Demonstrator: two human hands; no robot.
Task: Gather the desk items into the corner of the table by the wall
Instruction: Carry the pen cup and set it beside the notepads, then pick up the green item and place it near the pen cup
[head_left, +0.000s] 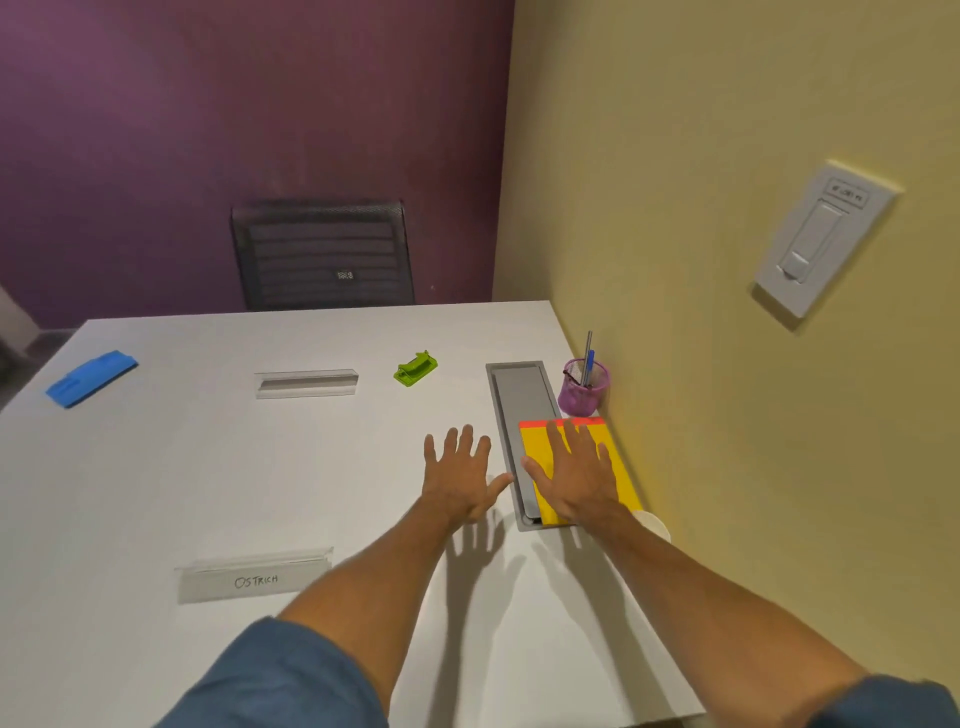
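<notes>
Yellow notepad under flat, spread right hand; left hand splayed, empty, just beside

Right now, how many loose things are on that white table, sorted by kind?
Clear name stands: 2, one blank, one reading OSTRICH
Yellow notepad: 1
Purple pen cup: 1
Green hole punch: 1
Blue folder: 1
Total: 6, with a pale round item by the wall too hidden to name.

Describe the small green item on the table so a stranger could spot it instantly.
On the white table, look toward the far edge, left of the grey cable hatch. The lime-green hole punch sits there alone, the only green thing, right of a clear acrylic name holder.
</notes>
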